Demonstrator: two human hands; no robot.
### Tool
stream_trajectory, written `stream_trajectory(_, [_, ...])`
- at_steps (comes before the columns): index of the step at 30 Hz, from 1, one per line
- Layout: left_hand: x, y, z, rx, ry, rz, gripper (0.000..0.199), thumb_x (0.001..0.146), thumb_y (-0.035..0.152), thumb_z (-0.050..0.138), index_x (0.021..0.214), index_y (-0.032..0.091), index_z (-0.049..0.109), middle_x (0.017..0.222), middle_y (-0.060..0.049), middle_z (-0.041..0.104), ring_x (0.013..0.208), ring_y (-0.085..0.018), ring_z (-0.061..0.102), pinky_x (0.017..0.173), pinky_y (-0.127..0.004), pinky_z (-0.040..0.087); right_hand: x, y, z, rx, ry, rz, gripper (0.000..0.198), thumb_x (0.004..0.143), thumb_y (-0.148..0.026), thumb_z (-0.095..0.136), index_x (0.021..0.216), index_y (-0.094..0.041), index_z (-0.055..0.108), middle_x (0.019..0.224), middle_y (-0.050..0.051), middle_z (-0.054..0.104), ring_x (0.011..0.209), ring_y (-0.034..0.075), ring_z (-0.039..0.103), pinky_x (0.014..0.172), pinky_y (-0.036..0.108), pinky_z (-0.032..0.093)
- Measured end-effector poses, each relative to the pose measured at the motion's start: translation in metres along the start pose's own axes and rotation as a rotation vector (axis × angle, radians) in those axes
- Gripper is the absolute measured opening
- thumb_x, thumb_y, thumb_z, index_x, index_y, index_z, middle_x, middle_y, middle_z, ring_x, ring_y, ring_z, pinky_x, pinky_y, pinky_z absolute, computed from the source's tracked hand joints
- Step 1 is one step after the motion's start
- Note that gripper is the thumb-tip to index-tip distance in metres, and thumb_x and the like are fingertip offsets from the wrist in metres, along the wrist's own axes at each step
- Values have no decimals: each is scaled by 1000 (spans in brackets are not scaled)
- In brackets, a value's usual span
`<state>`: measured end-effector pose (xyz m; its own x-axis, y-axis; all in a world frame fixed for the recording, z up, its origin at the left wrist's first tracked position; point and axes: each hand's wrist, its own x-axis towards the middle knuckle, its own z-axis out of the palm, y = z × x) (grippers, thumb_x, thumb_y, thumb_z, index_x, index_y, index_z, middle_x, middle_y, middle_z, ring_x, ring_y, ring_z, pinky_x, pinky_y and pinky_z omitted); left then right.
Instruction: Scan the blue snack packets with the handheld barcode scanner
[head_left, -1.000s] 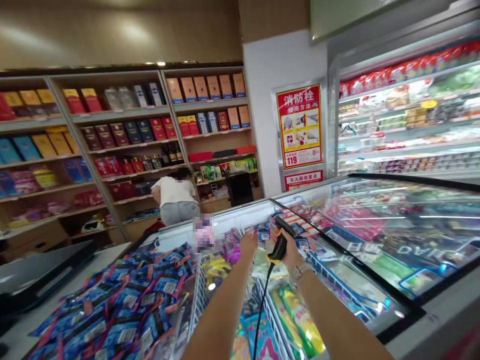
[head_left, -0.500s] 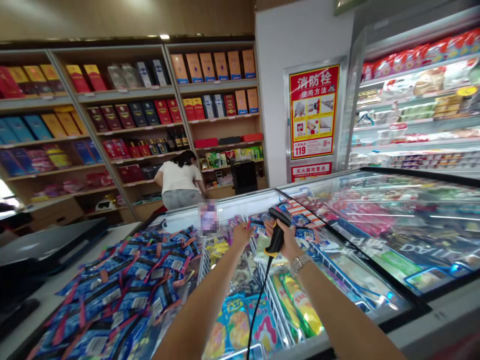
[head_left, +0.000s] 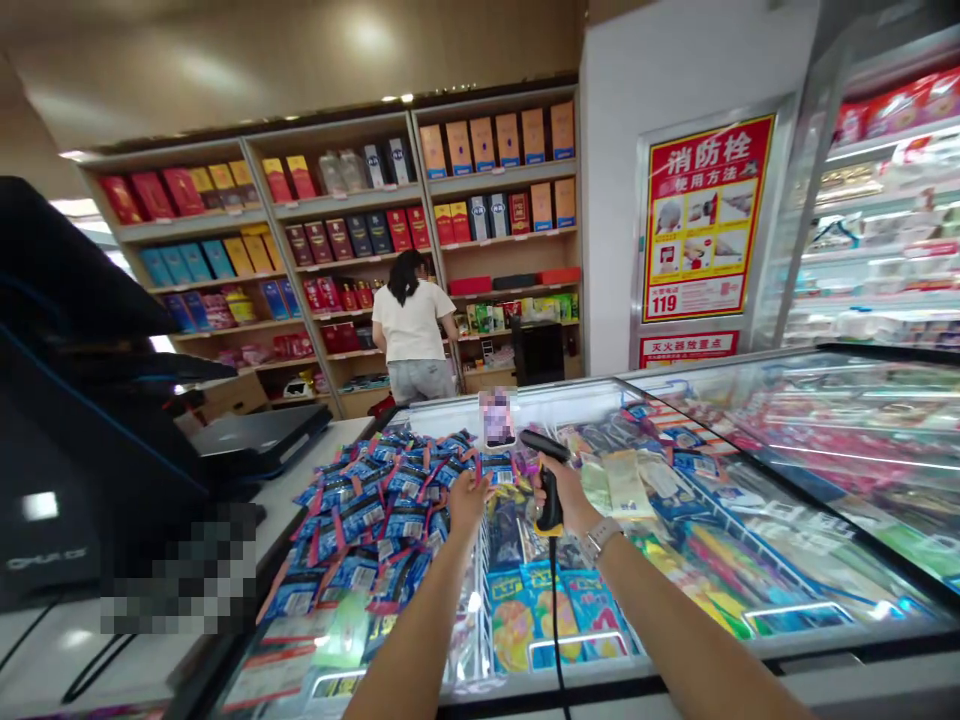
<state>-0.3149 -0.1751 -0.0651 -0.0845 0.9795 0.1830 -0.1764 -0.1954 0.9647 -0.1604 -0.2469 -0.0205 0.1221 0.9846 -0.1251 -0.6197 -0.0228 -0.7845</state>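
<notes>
My right hand [head_left: 566, 492] is wrapped round the grip of a black and yellow barcode scanner [head_left: 550, 500], whose head points left and whose cable hangs down towards me. Between the fingers of my left hand [head_left: 466, 500] is the edge of a small blue packet [head_left: 498, 468] with a white barcode label. This packet is just left of the scanner head, apart from it. Left of my left hand spreads a heap of similar blue packets with pink edges [head_left: 390, 515], lying on the freezer's glass top. A watch is on my right wrist.
A chest freezer [head_left: 679, 395] with wire baskets of bagged frozen goods is under my arms. A phone [head_left: 498, 418] stands at its back edge. At left are a black till screen [head_left: 67, 420] and a scale [head_left: 259, 440]. A person [head_left: 414, 325] faces the shelves behind.
My view has turned left, bringing the till screen in. The blue packet in my left hand and the scanner have moved left over the freezer. The person behind has straightened up.
</notes>
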Motion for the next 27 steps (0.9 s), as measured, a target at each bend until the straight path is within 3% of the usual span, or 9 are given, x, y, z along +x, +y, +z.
stream_trajectory(6, [0, -9, 1, -90, -15, 16, 35, 59, 40, 79, 62, 19, 51, 53, 7, 49, 54, -12, 58, 77, -43, 61, -19, 8, -6, -388, -68, -86, 30, 70, -43, 72, 63, -19, 55, 41, -4, 50, 30, 8, 37, 31, 22, 27])
stream_trajectory(10, [-2, -11, 0, -94, 11, 17, 32, 64, 34, 75, 59, 20, 47, 52, 8, 43, 54, -11, 55, 78, -42, 61, -29, 6, -17, -510, -94, -70, 28, 70, -42, 73, 63, -19, 59, 40, -4, 51, 29, 9, 38, 30, 22, 28])
stream_trajectory(18, [-6, -9, 1, -79, 17, 17, 27, 68, 33, 72, 61, 20, 49, 56, 6, 46, 59, -12, 57, 82, -42, 61, -29, 5, -19, -443, -102, 6, 28, 69, -37, 76, 59, -19, 57, 38, -3, 50, 27, 9, 38, 28, 23, 31])
stream_trajectory(24, [-6, -7, 0, -62, 21, 35, 32, 65, 36, 75, 60, 20, 47, 54, 7, 47, 56, -11, 55, 79, -41, 62, -25, 9, -21, -444, -67, -34, 30, 69, -41, 75, 59, -18, 58, 38, -4, 49, 27, 9, 39, 28, 22, 31])
stream_trajectory(27, [-8, -5, 1, -61, -7, 49, 34, 64, 38, 76, 61, 20, 47, 57, 6, 50, 57, -11, 57, 75, -38, 62, -21, 10, -17, -321, -9, -122, 26, 68, -39, 77, 65, -17, 62, 47, -1, 59, 33, 11, 49, 32, 22, 38])
